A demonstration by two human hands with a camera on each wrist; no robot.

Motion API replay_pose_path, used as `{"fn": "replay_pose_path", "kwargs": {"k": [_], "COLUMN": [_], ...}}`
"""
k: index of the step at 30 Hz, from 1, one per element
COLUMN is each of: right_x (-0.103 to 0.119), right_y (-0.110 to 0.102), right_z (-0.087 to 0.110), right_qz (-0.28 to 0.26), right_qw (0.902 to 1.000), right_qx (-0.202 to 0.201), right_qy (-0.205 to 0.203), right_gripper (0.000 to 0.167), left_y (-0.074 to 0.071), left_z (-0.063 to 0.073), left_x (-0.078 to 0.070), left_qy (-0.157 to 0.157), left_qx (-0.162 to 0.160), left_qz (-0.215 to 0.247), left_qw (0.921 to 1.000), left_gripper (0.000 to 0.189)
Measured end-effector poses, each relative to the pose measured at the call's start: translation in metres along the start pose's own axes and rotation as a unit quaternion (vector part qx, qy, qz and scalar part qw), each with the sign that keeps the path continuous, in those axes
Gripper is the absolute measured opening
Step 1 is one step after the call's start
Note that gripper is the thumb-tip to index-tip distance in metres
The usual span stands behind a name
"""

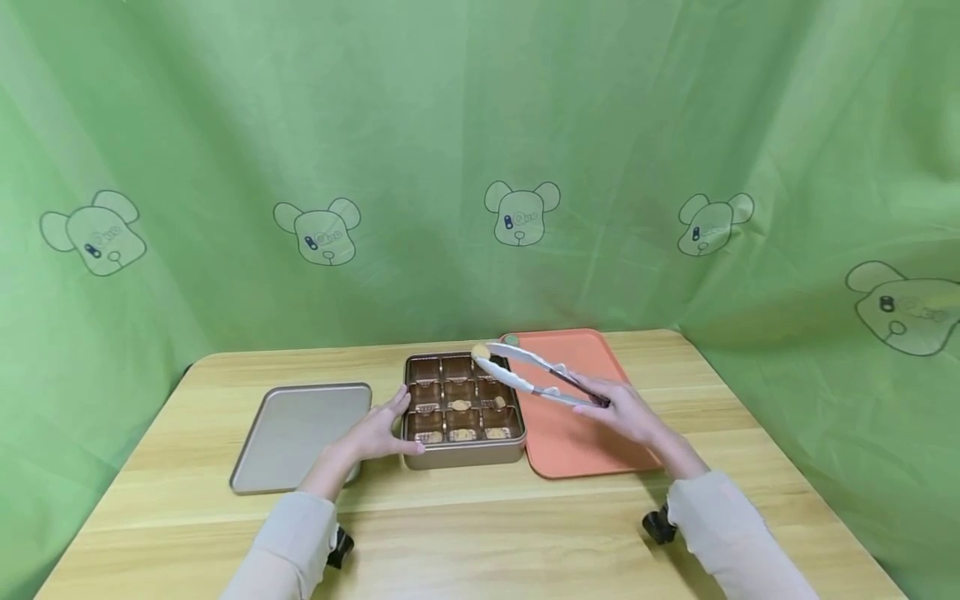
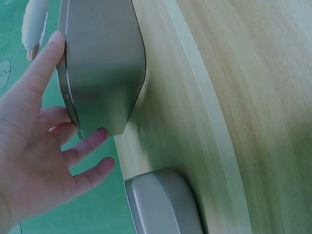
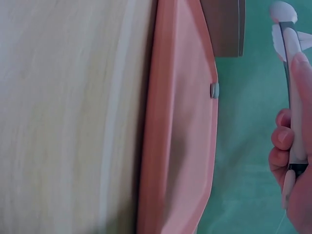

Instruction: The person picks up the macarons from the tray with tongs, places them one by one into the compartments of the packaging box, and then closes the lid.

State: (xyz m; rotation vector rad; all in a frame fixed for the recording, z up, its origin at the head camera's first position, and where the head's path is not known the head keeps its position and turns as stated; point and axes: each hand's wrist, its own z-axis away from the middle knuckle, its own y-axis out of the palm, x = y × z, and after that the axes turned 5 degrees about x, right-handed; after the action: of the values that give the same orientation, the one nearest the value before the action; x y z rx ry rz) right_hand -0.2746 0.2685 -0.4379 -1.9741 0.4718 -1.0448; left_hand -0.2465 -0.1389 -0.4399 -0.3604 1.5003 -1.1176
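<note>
While the right hand [image 1: 622,410] has its fingers curled round a pair of tongs [image 1: 510,377], the left hand [image 1: 382,429] is spread pretty wide, thumb by the front left corner of the tin [image 1: 465,455] and a fingertip or two touching its left side. Two of the left fingers stick out loose from it, going by the left wrist view.

So, the tongs: their tips are pinching one cookie [image 1: 481,352], and from where I'm standing it's up around the back edge of the tin, right of the middle. Can't tell how high.

Tin's got nine slots [image 1: 424,368], three by three. I count five with cookies [image 1: 462,435] I can make out: all three in the front row, plus the middle and right ones in the middle row. Glare on the brown plastic makes the others hard to read.

Right beside the tin there's one orange tray [image 1: 585,433], with one small green round bit [image 1: 511,340] at its back left corner. Over on the left, one lid [image 1: 303,433] lies flat on the table [image 1: 480,533]. Behind everything hangs green cloth [image 1: 420,100] with five bear heads [image 1: 522,218] showing.
</note>
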Motion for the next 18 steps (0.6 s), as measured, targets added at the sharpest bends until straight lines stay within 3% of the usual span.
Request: {"fn": "replay_pose_path", "kwargs": {"k": [4, 9, 18], "right_x": [0.006, 0.014, 0.025], "right_y": [0.002, 0.007, 0.012], "right_z": [-0.004, -0.007, -0.017], "right_qz": [-0.005, -0.005, 0.012], "right_qw": [0.9997, 0.9988, 0.9978], "right_qx": [0.024, 0.047, 0.066], "right_qy": [-0.008, 0.012, 0.005], "right_gripper": [0.058, 0.058, 0.057], "left_y": [0.0, 0.001, 0.0], "left_z": [0.0, 0.0, 0.0], "left_x": [0.0, 0.001, 0.001], "left_qy": [-0.004, -0.003, 0.0], "left_qx": [0.001, 0.0, -0.004], "left_qz": [0.002, 0.004, 0.005], "left_qw": [1.0, 1.0, 1.0], "left_gripper": [0.097, 0.098, 0.098]}}
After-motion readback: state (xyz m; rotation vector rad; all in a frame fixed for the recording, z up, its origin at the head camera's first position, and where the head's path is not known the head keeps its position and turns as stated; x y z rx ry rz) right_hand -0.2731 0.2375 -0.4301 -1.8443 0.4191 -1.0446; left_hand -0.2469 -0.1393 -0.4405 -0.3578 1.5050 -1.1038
